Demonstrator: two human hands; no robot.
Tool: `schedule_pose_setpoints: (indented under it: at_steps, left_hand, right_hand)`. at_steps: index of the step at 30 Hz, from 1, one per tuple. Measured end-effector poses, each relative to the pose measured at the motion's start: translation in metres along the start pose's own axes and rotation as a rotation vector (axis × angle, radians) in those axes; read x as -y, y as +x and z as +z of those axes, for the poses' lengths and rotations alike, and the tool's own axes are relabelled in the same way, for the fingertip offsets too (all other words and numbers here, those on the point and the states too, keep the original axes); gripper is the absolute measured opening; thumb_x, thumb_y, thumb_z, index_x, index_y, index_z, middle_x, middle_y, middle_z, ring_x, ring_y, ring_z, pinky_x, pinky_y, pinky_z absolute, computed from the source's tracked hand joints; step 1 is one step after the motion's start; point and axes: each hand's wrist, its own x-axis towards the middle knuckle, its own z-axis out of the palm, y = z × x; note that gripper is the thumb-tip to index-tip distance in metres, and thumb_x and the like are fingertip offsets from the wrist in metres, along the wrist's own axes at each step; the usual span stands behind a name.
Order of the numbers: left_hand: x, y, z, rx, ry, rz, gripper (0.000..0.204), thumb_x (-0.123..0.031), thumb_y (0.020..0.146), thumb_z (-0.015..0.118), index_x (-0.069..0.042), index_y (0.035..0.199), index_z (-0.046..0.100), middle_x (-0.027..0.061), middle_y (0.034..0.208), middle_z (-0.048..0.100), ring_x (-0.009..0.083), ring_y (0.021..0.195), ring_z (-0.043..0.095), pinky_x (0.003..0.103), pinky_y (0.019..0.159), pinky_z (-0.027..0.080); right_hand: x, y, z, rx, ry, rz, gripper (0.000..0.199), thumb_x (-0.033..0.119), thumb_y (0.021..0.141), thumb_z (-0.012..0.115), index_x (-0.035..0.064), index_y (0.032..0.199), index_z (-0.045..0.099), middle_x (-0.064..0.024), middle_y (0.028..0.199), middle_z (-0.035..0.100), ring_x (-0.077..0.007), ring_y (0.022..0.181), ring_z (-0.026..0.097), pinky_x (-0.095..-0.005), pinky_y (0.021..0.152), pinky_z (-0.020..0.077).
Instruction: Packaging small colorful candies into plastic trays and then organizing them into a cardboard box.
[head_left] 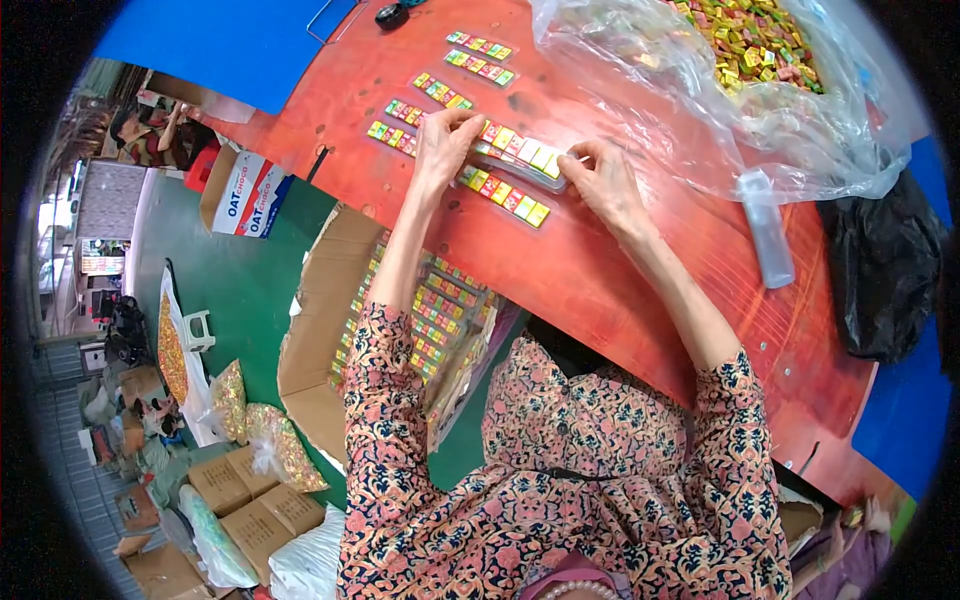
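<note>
A clear plastic strip tray (520, 150) with a row of small yellow, pink and green wrapped pieces lies across the red table between my hands. My left hand (446, 145) pinches its left end. At the right end, the fingertips of my right hand (605, 182) close on the tray's edge. Just in front, nearer to me, lies another filled strip (505, 196). Left of my left hand are more filled strips (390, 137), partly covered by that hand. Further back, two more strips (479, 67) rest side by side.
A clear bag (690, 130) spills a heap of wrapped pieces (765, 45) at the back right. Nearby are a translucent tube (768, 230) and a black bag (885, 270). An open carton (315, 300) of filled strips stands below the table's left edge.
</note>
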Motion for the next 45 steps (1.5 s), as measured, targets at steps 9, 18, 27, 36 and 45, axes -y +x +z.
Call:
schedule_pose_setpoints:
  at_steps: [9, 18, 27, 36, 45]
  left_hand:
    - [0.003, -0.04, -0.027, 0.016, -0.167, -0.092, 0.027, -0.023, 0.083, 0.061, 0.001, 0.094, 0.065, 0.0021, 0.078, 0.062, 0.0073, 0.069, 0.054, 0.023, 0.058, 0.043]
    - [-0.024, -0.049, -0.034, 0.062, 0.267, 0.453, 0.072, -0.022, 0.066, 0.075, 0.0, 0.126, 0.042, 0.0173, 0.125, 0.046, 0.0264, 0.116, 0.045, 0.041, 0.098, 0.035]
    - [-0.023, -0.034, -0.029, 0.652, 0.657, 0.527, 0.064, -0.012, 0.056, 0.076, -0.002, 0.111, 0.045, 0.0131, 0.106, 0.052, 0.0312, 0.102, 0.049, 0.04, 0.085, 0.04]
    - [-0.025, -0.044, -0.027, 0.492, 0.569, 0.547, 0.071, -0.024, 0.06, 0.074, -0.002, 0.119, 0.043, 0.0195, 0.106, 0.054, 0.0352, 0.1, 0.051, 0.04, 0.083, 0.044]
    - [-0.009, -0.061, -0.028, 0.479, 0.55, 0.629, 0.033, -0.006, 0.062, 0.059, -0.001, 0.093, 0.048, 0.017, 0.085, 0.055, 0.0359, 0.081, 0.055, 0.043, 0.067, 0.044]
  right_hand:
    - [0.01, -0.031, 0.012, 0.082, 0.124, 0.012, 0.03, 0.023, 0.081, 0.058, -0.0045, 0.092, 0.06, -0.0075, 0.068, 0.061, -0.011, 0.056, 0.056, -0.0243, 0.046, 0.045]
    - [0.037, -0.047, 0.008, -0.006, -0.339, -0.236, 0.069, 0.027, 0.067, 0.073, -0.0027, 0.121, 0.041, -0.0201, 0.109, 0.05, -0.0295, 0.098, 0.05, -0.0416, 0.082, 0.0413]
    - [0.039, -0.037, 0.028, 0.1, -0.64, -0.393, 0.069, 0.01, 0.061, 0.072, 0.0024, 0.121, 0.038, -0.0168, 0.111, 0.048, -0.0327, 0.098, 0.048, -0.0447, 0.079, 0.0399]
    - [0.025, -0.002, 0.009, 0.315, -0.572, -0.602, 0.066, 0.007, 0.065, 0.065, 0.0051, 0.125, 0.039, -0.0208, 0.11, 0.052, -0.036, 0.103, 0.05, -0.0415, 0.09, 0.0401]
    - [0.03, -0.005, 0.018, 0.454, -0.458, -0.623, 0.062, 0.008, 0.064, 0.062, 0.0023, 0.123, 0.042, -0.0191, 0.109, 0.052, -0.0352, 0.102, 0.05, -0.0397, 0.089, 0.0397]
